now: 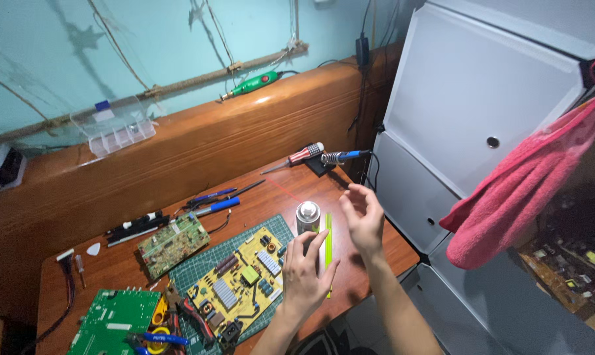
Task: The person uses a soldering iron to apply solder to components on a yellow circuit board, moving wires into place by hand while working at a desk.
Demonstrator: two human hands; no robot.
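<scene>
My left hand (pixel 306 273) is wrapped around a spray can (pixel 308 220) with a silver top, held upright above the wooden table (pixel 369 260). Just to the right of the can, my right hand (pixel 363 217) hovers with its fingers spread and nothing in it. A yellow circuit board (pixel 241 283) lies on a green cutting mat (pixel 199 263) just left of my left hand. Behind the can a yellow-green ruler (pixel 328 230) rests on the table.
A small green board (pixel 172 243) and a larger green board (pixel 110 322) lie at the left, with pliers (pixel 156 335) near the front. Screwdrivers and pens (pixel 215 204) and a soldering iron (pixel 340 158) sit further back. A white cabinet (pixel 468 112) with a pink towel (pixel 527 190) stands at the right.
</scene>
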